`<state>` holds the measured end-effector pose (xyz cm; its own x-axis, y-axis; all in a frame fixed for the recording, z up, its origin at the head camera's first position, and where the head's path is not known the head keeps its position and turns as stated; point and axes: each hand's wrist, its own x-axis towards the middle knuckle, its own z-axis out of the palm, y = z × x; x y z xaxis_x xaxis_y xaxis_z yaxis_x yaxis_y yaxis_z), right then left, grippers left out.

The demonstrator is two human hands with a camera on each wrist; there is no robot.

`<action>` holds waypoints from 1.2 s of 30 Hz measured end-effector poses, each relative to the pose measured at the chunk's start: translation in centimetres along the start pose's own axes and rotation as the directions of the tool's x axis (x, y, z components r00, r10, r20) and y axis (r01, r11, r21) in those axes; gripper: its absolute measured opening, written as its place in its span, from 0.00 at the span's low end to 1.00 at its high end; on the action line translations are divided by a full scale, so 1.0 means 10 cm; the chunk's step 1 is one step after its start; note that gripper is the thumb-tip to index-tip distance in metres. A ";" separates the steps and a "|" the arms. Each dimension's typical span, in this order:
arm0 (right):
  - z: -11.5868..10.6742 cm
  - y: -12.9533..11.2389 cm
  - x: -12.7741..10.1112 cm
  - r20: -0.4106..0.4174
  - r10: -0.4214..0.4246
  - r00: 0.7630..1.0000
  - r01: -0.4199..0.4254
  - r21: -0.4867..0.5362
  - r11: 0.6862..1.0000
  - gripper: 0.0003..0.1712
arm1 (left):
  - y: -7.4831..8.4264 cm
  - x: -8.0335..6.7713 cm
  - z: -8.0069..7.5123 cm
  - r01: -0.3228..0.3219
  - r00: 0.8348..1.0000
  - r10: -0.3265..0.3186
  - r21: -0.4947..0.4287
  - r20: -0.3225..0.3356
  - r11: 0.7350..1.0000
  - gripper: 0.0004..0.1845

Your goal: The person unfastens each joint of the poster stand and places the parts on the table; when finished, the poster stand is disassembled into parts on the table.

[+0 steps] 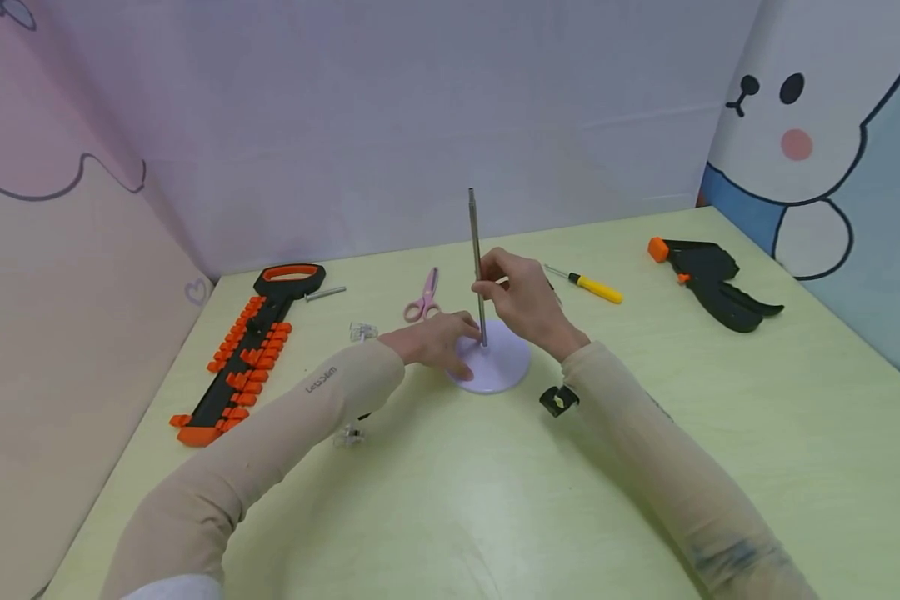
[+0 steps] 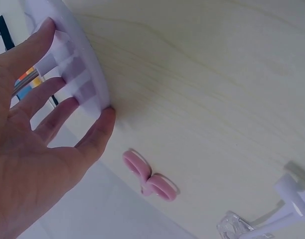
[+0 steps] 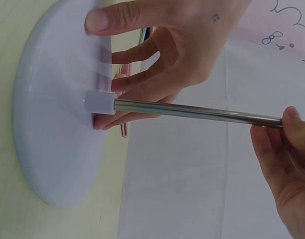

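Polished, smooth metal rod (image 3: 192,112); glossy lilac plastic base (image 3: 53,144); pale wood-grain table (image 2: 217,89), matt. Pink scissors (image 2: 150,180), seemingly plastic-handled. Clear plastic clip (image 1: 363,332). Soft beige cloth sleeves (image 1: 285,425).

A pale green table (image 1: 450,500) fills the lower frame. At left an orange-and-black saw (image 1: 243,354) is laid, with pink scissors (image 1: 422,297) and a round white base (image 1: 495,367) at centre. A yellow-handled screwdriver (image 1: 588,285) and a black clamp (image 1: 708,279) are seen at upper right.
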<state>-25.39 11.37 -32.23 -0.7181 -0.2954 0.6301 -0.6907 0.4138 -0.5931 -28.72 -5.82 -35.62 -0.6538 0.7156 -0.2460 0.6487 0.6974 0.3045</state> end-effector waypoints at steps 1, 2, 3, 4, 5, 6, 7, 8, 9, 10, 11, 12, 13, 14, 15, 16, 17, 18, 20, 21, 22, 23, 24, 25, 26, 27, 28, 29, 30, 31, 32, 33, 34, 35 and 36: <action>0.01 0.00 0.00 -0.009 -0.003 1.000 0.003 0.002 1.000 0.06 | 0.00 0.00 -0.01 0.008 1.000 -0.008 -0.002 0.004 1.000 0.33; 0.02 0.00 0.00 -0.017 -0.005 1.000 0.005 0.005 1.000 0.06 | 0.00 -0.01 -0.01 0.018 1.000 -0.017 -0.007 0.008 1.000 0.33; 0.02 0.00 0.01 -0.024 -0.005 1.000 0.005 0.009 1.000 0.06 | 0.00 -0.01 -0.01 0.023 1.000 -0.023 -0.008 0.012 1.000 0.33; 0.02 0.00 0.01 -0.032 -0.007 0.999 0.007 0.010 1.000 0.06 | 0.01 -0.01 -0.02 0.028 1.000 -0.028 -0.010 0.013 1.000 0.33; 0.03 0.00 0.01 -0.039 -0.008 0.999 0.008 0.010 1.000 0.06 | 0.01 -0.01 -0.02 0.033 0.999 -0.033 -0.011 0.015 0.999 0.33; 0.03 0.00 0.00 -0.045 -0.011 0.999 0.011 0.009 1.000 0.07 | 0.01 -0.01 -0.02 0.037 0.999 -0.037 -0.010 0.015 0.999 0.33; 0.04 0.00 0.00 -0.050 -0.014 0.999 0.014 0.006 1.000 0.07 | 0.02 -0.01 -0.02 0.042 0.999 -0.041 -0.011 0.016 0.999 0.33; 0.04 0.00 0.00 -0.055 -0.016 0.998 0.016 0.002 1.000 0.07 | 0.02 -0.01 -0.02 0.041 0.999 -0.041 -0.009 0.015 0.999 0.33; 0.04 0.00 0.00 -0.059 -0.019 0.998 0.019 0.000 1.000 0.07 | 0.02 -0.01 -0.02 0.041 0.999 -0.041 -0.004 0.015 0.999 0.33; 0.04 0.00 0.00 -0.062 -0.021 0.998 0.021 -0.002 1.000 0.07 | 0.02 -0.02 -0.02 0.044 0.999 -0.044 -0.003 0.016 0.999 0.33; 0.05 0.00 -0.01 -0.063 -0.022 0.998 0.022 -0.004 1.000 0.07 | 0.02 -0.02 -0.01 0.045 0.999 -0.045 -0.001 0.017 0.999 0.33; 0.05 0.00 -0.01 -0.063 -0.023 0.998 0.022 -0.005 1.000 0.08 | 0.02 -0.02 -0.01 0.048 0.999 -0.048 -0.002 0.019 0.999 0.33; 0.05 0.00 -0.01 -0.063 -0.021 0.998 0.021 -0.006 1.000 0.08 | 0.02 -0.02 -0.01 0.049 0.999 -0.049 -0.004 0.022 0.999 0.33; 0.05 0.00 -0.01 -0.062 -0.020 0.998 0.020 -0.004 1.000 0.08 | 0.02 -0.03 0.00 0.046 0.999 -0.046 -0.003 0.022 0.999 0.33; 0.05 0.00 -0.01 -0.061 -0.021 0.998 0.021 -0.004 1.000 0.08 | 0.02 -0.02 0.00 0.044 0.999 -0.044 -0.003 0.021 0.999 0.33; 0.05 0.00 -0.01 -0.061 -0.024 0.998 0.024 -0.004 1.000 0.08 | 0.02 -0.02 0.00 0.040 0.999 -0.040 -0.002 0.020 0.999 0.33; 0.05 0.00 -0.01 -0.061 -0.027 0.998 0.027 -0.004 1.000 0.08 | 0.02 -0.02 0.00 0.035 0.999 -0.035 -0.001 0.019 0.999 0.32; 0.05 0.00 0.00 -0.060 -0.030 0.998 0.030 -0.003 1.000 0.08 | 0.02 -0.02 -0.01 0.032 0.999 -0.032 0.000 0.018 0.999 0.32; 0.04 -0.01 0.01 -0.055 -0.033 0.998 0.033 0.002 0.999 0.08 | 0.02 -0.01 -0.01 0.024 1.000 -0.024 0.006 0.015 1.000 0.32; 0.03 0.00 0.01 -0.055 -0.034 0.998 0.035 0.008 0.999 0.08 | 0.03 -0.01 -0.01 0.019 1.000 -0.019 0.010 0.013 1.000 0.32; 0.02 -0.01 0.02 -0.057 -0.035 0.998 0.036 0.013 0.999 0.08 | 0.03 -0.01 -0.01 0.018 1.000 -0.018 0.012 0.015 1.000 0.32; 0.01 -0.01 0.03 -0.060 -0.035 0.998 0.036 0.020 0.999 0.08 | 0.03 -0.01 -0.02 0.016 1.000 -0.016 0.011 0.016 1.000 0.32; 0.00 -0.02 0.03 -0.063 -0.033 0.997 0.035 0.030 0.999 0.08 | 0.03 0.00 -0.02 0.015 1.000 -0.015 0.010 0.016 1.000 0.32; -0.01 -0.03 0.03 -0.067 -0.030 0.997 0.032 0.037 0.999 0.08 | 0.03 0.00 -0.02 0.012 1.000 -0.012 0.009 0.017 1.000 0.32; -0.01 -0.03 0.04 -0.069 -0.027 0.997 0.030 0.042 0.999 0.08 | 0.03 0.00 -0.02 0.009 1.000 -0.009 0.009 0.017 1.000 0.32; -0.02 -0.04 0.04 -0.069 -0.023 0.997 0.026 0.044 0.999 0.08 | 0.04 0.00 -0.02 0.006 1.000 -0.006 0.006 0.018 1.000 0.32; -0.03 -0.05 0.04 -0.067 -0.020 0.998 0.023 0.044 0.999 0.08 | 0.04 0.00 -0.02 0.008 1.000 -0.008 0.003 0.020 1.000 0.32; -0.03 -0.06 0.04 -0.063 -0.015 0.998 0.018 0.046 0.999 0.08 | 0.04 0.00 -0.02 0.010 1.000 -0.010 0.002 0.020 1.000 0.32; -0.03 -0.06 0.04 -0.058 -0.011 0.998 0.013 0.045 0.999 0.08 | 0.04 0.00 -0.02 0.014 1.000 -0.014 0.004 0.022 1.000 0.32; -0.03 -0.07 0.04 -0.055 -0.009 0.998 0.011 0.041 0.999 0.08 | 0.04 0.00 -0.02 0.019 1.000 -0.019 0.003 0.023 1.000 0.32; -0.04 -0.07 0.04 -0.054 -0.010 0.999 0.012 0.039 0.999 0.08 | 0.04 -0.01 -0.01 0.024 0.999 -0.024 0.003 0.024 1.000 0.32; -0.04 -0.08 0.04 -0.056 -0.013 0.998 0.015 0.040 0.999 0.08 | 0.04 -0.01 -0.01 0.029 0.999 -0.029 0.002 0.024 1.000 0.32; -0.05 -0.08 0.04 -0.060 -0.020 0.998 0.022 0.039 0.999 0.09 | 0.04 -0.01 -0.01 0.035 0.999 -0.035 0.002 0.026 0.999 0.32; -0.05 -0.09 0.04 -0.064 -0.026 0.998 0.029 0.036 0.999 0.09 | 0.04 -0.01 -0.01 0.038 0.999 -0.039 0.001 0.027 0.999 0.33; -0.06 -0.10 0.05 -0.068 -0.034 0.997 0.036 0.032 0.999 0.09 | 0.04 -0.01 -0.01 0.040 0.999 -0.040 0.000 0.026 0.999 0.33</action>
<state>-25.00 11.37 -31.03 -0.6865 -0.2497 0.6829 -0.7187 0.3751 -0.5854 -28.43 -5.63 -35.35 -0.6688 0.6880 -0.2819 0.6219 0.7254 0.2949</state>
